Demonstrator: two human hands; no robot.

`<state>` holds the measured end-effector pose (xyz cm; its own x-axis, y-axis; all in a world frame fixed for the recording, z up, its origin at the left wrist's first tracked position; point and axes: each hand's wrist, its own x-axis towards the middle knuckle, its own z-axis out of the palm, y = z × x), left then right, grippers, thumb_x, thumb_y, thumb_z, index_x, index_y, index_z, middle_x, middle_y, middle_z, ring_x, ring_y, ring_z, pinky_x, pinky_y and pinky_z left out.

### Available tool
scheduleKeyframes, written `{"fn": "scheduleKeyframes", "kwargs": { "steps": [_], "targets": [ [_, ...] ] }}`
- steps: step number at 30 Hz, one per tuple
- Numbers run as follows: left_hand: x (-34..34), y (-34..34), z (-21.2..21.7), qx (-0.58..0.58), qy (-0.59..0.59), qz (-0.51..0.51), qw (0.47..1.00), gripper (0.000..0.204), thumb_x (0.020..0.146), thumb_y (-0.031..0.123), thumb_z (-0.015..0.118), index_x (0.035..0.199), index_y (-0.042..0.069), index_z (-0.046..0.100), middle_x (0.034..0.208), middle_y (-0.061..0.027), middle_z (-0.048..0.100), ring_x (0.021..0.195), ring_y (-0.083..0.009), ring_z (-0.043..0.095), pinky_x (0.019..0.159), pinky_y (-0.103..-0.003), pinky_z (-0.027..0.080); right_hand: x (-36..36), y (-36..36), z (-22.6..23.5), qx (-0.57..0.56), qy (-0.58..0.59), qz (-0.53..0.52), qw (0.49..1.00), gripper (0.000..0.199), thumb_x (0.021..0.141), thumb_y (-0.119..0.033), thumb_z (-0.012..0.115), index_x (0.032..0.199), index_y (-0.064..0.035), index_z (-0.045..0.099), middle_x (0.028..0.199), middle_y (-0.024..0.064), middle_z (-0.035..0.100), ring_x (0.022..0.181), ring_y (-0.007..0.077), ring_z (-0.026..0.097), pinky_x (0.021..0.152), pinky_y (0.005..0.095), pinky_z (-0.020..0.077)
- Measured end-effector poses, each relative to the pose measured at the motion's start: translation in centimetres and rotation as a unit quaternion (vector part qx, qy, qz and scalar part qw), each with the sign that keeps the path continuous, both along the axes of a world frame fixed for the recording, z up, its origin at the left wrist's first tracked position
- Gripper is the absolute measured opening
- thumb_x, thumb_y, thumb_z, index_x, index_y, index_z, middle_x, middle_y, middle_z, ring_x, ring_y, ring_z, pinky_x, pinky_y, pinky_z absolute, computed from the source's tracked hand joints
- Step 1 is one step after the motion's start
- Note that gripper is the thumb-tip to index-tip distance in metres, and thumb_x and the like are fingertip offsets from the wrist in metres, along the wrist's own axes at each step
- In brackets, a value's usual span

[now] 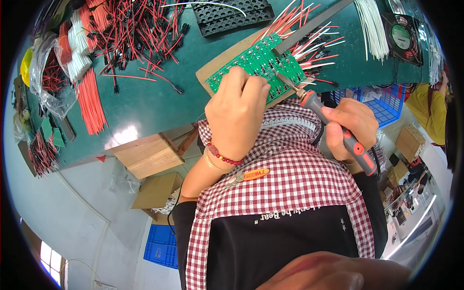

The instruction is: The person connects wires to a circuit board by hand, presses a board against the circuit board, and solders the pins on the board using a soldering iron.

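Note:
My right hand (pixel 352 126) is wrapped round the grey and red handle of a soldering iron (pixel 314 103). The iron's tip points down onto a green circuit board (pixel 256 59), among its small parts. Over the board's near left part, my left hand (pixel 239 108) has its fingers curled together; whatever they pinch is hidden behind the knuckles. A brown backing board (pixel 206 72) lies under the circuit board. Across the far edge of the board rests a long dark flat bar (pixel 311 30), with red and white wires (pixel 319 57) fanning out from beneath it.
Red and black wires with connectors (pixel 140 36) are heaped at the far left, beside red wire bundles (pixel 92 104) and a clear plastic bag (pixel 53 99). A black perforated tray (pixel 232 17), white wires (pixel 371 29) and a fan (pixel 403 38) line the back. A blue crate (pixel 384 106) stands right.

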<state>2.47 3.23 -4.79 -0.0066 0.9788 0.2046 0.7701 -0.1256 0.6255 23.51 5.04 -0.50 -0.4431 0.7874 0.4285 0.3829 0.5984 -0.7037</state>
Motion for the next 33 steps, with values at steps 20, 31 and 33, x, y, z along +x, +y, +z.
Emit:
{"fn": "scheduleKeyframes", "kwargs": {
  "steps": [20,31,33],
  "targets": [
    [-2.5,-0.4,-0.2,-0.007,-0.021,0.021,1.0,0.013,0.075,0.0,0.072,0.079,0.004,0.06,0.075,-0.0054,0.055,0.061,-0.0161,0.059,0.052,-0.028,0.044,-1.3,0.0,-0.3,-0.013,0.024,-0.004,1.0,0.021,0.07,-0.002,0.064,0.09,0.003,0.066,0.056,0.0073,0.054,0.044,0.0193,0.052,0.043,0.0302,0.0416],
    [-1.4,0.0,-0.7,0.0,0.004,0.019,1.0,0.013,0.074,0.004,0.072,0.077,0.007,0.059,0.074,-0.0055,0.053,0.065,-0.0206,0.059,0.054,-0.032,0.046,-2.1,-0.9,-0.7,0.026,-0.004,0.001,1.0,0.023,0.067,-0.002,0.065,0.089,0.0049,0.066,0.055,0.0062,0.052,0.043,0.0189,0.051,0.041,0.0302,0.0402],
    [-1.4,0.1,-0.6,-0.011,0.009,0.017,1.0,0.013,0.075,0.006,0.07,0.078,0.008,0.058,0.076,-0.0062,0.052,0.07,-0.0237,0.06,0.055,-0.035,0.047,-2.2,-0.9,-0.7,0.025,0.005,0.01,1.0,0.023,0.067,-0.002,0.066,0.089,0.0051,0.066,0.055,0.0062,0.051,0.043,0.0186,0.051,0.041,0.0298,0.0395]
  ]
}}
